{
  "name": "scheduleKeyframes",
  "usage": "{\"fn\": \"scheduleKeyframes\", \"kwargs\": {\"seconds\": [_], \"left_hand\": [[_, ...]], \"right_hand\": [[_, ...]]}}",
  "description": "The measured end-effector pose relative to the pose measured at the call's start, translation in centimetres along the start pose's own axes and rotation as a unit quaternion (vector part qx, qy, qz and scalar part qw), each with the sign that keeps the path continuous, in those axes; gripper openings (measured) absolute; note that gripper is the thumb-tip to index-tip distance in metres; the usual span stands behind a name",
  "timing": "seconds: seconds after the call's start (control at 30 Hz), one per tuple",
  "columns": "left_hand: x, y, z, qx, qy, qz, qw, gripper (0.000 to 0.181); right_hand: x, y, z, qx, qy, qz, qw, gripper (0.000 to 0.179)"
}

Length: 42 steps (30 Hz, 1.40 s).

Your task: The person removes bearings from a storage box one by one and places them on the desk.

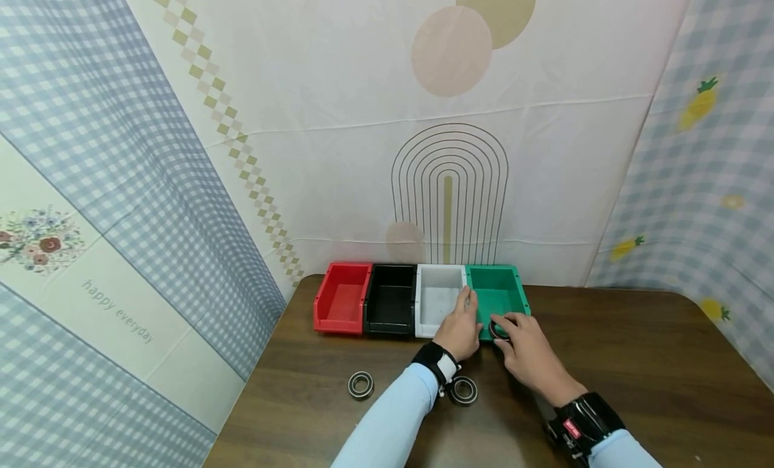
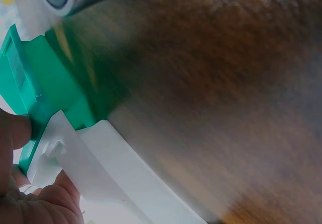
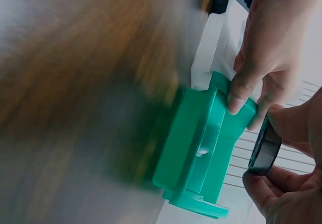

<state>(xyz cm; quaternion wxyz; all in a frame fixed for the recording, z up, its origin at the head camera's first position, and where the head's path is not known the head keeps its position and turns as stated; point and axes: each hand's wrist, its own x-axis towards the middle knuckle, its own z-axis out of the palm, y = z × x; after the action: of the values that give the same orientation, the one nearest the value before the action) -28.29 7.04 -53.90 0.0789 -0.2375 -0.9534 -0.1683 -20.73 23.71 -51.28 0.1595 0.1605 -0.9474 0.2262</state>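
My right hand (image 1: 534, 358) pinches a ball bearing (image 3: 266, 147) between thumb and fingertips, over the front of the green bin (image 1: 492, 287). In the right wrist view the bearing's dark outer side shows, tilted on edge. My left hand (image 1: 459, 330) grips the touching side walls of the white bin (image 1: 434, 315) and the green bin. The left wrist view has its thumb (image 2: 20, 131) on the green wall and its fingers by the white one. Two more bearings lie flat on the table, one (image 1: 361, 385) at the left and one (image 1: 463, 391) beside the left wrist.
A black bin (image 1: 391, 307) and a red bin (image 1: 342, 305) continue the row to the left, side by side at the back of the brown wooden table (image 1: 617, 360). Behind the row hangs a white patterned cloth (image 1: 338, 179), with blue checked cloth on both sides.
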Motion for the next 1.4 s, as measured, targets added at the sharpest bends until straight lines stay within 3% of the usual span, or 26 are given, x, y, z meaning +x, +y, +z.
{"fn": "scheduleKeyframes", "kwargs": {"seconds": [0.7,1.4], "left_hand": [[-0.2,0.0,-0.2,-0.022,-0.001,0.006,0.9997,0.071],[0.0,0.0,0.0,-0.039,-0.013,-0.007,0.9991,0.073]], "right_hand": [[-5.6,-1.0,-0.9,-0.012,-0.047,0.029,0.9984,0.046],[-7.9,-0.4,-0.3,-0.016,-0.115,0.048,0.9921,0.045]]}}
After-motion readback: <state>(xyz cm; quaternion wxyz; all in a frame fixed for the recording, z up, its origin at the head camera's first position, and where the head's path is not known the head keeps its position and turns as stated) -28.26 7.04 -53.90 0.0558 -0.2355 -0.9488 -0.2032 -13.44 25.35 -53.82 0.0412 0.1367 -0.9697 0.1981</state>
